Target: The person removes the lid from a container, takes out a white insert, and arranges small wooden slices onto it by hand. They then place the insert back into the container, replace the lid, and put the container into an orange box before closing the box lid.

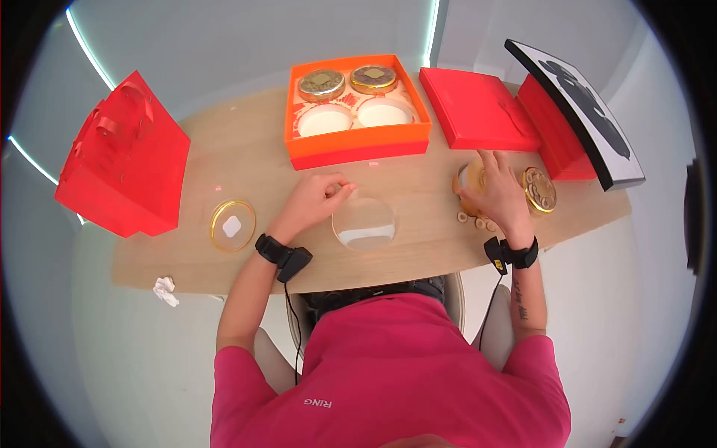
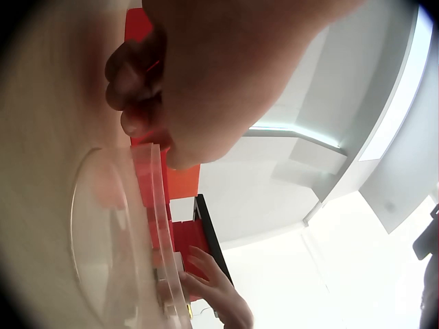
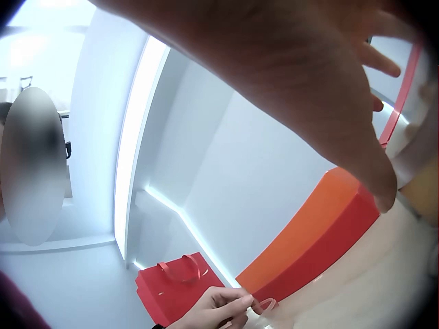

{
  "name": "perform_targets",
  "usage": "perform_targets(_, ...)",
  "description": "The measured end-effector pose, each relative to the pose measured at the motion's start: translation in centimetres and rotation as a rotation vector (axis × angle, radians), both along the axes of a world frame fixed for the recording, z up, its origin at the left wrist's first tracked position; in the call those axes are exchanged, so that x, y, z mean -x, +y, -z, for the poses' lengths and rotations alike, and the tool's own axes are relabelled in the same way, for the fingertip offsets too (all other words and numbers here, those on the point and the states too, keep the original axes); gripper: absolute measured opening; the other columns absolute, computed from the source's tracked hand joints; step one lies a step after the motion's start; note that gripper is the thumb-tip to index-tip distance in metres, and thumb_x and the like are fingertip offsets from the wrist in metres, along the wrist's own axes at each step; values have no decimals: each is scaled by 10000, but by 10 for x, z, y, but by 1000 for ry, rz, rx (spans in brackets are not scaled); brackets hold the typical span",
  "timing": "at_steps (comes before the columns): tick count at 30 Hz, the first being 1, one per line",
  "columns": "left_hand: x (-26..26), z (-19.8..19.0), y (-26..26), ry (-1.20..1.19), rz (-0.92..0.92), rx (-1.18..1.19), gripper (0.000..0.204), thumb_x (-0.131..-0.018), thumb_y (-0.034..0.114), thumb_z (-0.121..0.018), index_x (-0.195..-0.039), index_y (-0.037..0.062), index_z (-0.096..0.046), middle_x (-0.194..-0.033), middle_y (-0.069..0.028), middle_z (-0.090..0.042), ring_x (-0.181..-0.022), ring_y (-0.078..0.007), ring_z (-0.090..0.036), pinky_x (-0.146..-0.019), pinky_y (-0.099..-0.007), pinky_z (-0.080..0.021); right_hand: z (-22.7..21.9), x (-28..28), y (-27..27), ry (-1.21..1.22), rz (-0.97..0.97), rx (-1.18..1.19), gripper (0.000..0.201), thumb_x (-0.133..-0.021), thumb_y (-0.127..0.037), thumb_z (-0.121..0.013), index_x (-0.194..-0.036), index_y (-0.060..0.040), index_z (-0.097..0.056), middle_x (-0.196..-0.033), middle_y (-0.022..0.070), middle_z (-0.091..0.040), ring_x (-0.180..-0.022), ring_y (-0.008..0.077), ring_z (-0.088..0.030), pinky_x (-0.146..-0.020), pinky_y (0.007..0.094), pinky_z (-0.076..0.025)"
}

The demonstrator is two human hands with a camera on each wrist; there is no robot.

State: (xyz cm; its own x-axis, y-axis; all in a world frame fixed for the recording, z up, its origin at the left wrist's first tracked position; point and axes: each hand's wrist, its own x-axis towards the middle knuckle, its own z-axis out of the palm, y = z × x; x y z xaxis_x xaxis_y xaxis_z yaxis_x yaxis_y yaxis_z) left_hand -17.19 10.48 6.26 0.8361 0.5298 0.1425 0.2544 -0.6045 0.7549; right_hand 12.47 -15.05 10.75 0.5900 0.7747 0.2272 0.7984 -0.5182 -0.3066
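Right hand: fingers spread, thumb apart, over the orange-tinted jar on the right side of the table. Jar looks tilted. Full contact is hard to judge; my palm blocks the wrist view.

Jar handling, my read: stiff wall, moderate weight, smooth so a bit slippery. Take it round the body, thumb opposite fingers. Contents are loose, so hold it steady.

Just near of it: a few small round slices on the wood. Light, likely brittle; pinch by the edges. To the right, a gold-rimmed jar with slices showing at the top.

Left hand: fingers curled, thumb and index pinching the far rim of the clear round container, mid-table, near side. Light, thin, a little flexy; rim is the right place, squeeze softly.

Further out: gold-rimmed lid to the left, red bag beyond it. Far centre, orange-edged box, two jars at its far side, two round white wells nearer. Far right, flat red box and a black-edged panel, leaning.
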Motion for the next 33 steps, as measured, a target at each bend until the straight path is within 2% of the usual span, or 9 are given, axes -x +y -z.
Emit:
perform_targets(2, -1, 11, 3, -21, -33, 28, 310, -1133, 281, -741, -1046, -13, -789, -590, 38, -436, -581, -59, -334, -554, -343, -276, -10, 4, 3, 105, 39, 22, 909, -905, -415, -890, -1668, -91, -518, -1751, 275, -449, -1535, 508, -538, -1184, 602, -538)
perform_targets(8, -2, 17, 2, -28, -76, 109, 276, -1119, 256, -756, -1035, -1, -810, -582, 74, -507, -581, -25, -388, -553, -303, -309, -20, 8, 0, -208, 60, -138, 777, -953, -366, -875, -1603, -61, -578, -1658, 272, -561, -1470, 489, -591, -1176, 557, -532)
perform_targets(11, 1, 10, -3, 2, -45, 96, 213, -1086, 229, -779, -1048, 22, -814, -582, 80, -508, -577, -23, -392, -554, -296, -313, -29, 35, 4, -103, -208, -453, 633, -992, -298, -835, -1529, -34, -628, -1628, 259, -579, -1416, 474, -619, -1137, 541, -538)
perform_targets(15, 1, 15, 4, 28, 36, 95, 153, -1049, 192, -797, -1079, 42, -803, -581, 70, -517, -576, -23, -394, -556, -294, -315, -7, 71, 19, 710, -384, -454, 457, -1092, -267, -739, -1434, 28, -668, -1304, 248, -772, -1231, 353, -756, -1095, 457, -556)
perform_targets(18, 2, 12, 2, 24, 65, 103, 133, -1056, 162, -781, -1102, 37, -786, -576, 56, -530, -569, -23, -413, -557, -292, -330, 24, 81, 38, 971, -327, -540, 450, -1123, -301, -709, -1407, 47, -674, -1157, 247, -816, -1147, 317, -802, -1044, 446, -588)
perform_targets(25, 2, 10, 0, -22, 21, 152, 197, -1111, 188, -723, -1106, 0, -782, -559, 26, -481, -536, -65, -397, -551, -313, -334, 25, 101, 49, 664, -411, -383, 556, -1048, -379, -830, -1399, 30, -694, -1185, 273, -815, -1081, 407, -823, -943, 469, -637)
perform_targets(26, 1, 12, 1, -37, -10, 209, 224, -1132, 207, -703, -1107, -1, -784, -565, 30, -492, -535, -66, -407, -553, -307, -347, 29, 98, 50, 412, -447, -337, 498, -1064, -357, -811, -1392, 7, -721, -1169, 256, -816, -1057, 413, -814, -942, 471, -628)
perform_targets(29, 2, 10, 3, -70, -85, 320, 305, -1181, 263, -653, -1121, -2, -790, -604, 33, -528, -552, -67, -446, -566, -292, -383, 24, 87, 42, 453, -453, -289, 415, -1132, -305, -725, -1385, 23, -744, -1199, 210, -815, -918, 305, -779, -863, 416, -620)
perform_targets(33, 2, 8, 6, -97, -67, 324, 287, -1163, 278, -702, -1141, 11, -805, -662, 35, -559, -617, -60, -500, -599, -277, -429, 24, 69, 38, 463, -520, -370, 300, -1150, -196, -667, -1320, 29, -771, -1235, 206, -795, -957, 338, -779, -882, 423, -618)
